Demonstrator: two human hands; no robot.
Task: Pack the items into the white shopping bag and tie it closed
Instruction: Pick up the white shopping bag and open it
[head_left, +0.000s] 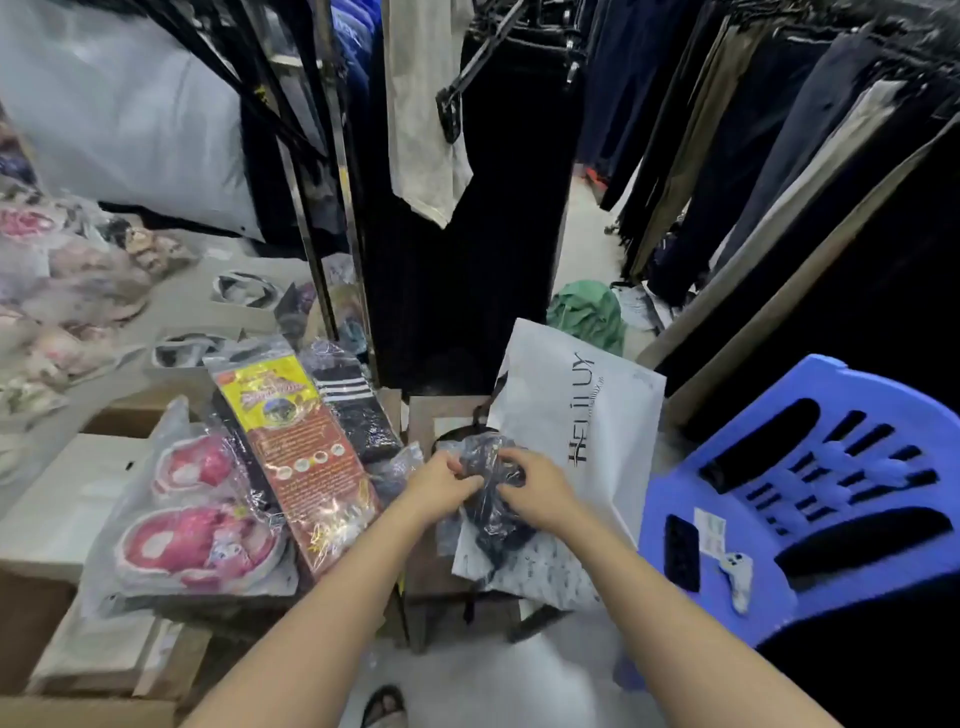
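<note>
While pinching dark plastic-wrapped garment (488, 467), left hand (441, 480) & right hand (535, 486) both closed on it. Lies atop white shopping bag (576, 415). Pink slippers pkg (202, 525) well left.

Narrow work spot, closed in on three sides

Packaged goods (291, 457) crowd the left, just beside the left hand (441, 486); the blue plastic chair (810, 488) blocks the right, and hanging dark clothes (467, 234) stand behind. Bare floor (467, 686) below the forearms gives the only free passage, toward the person.
</note>
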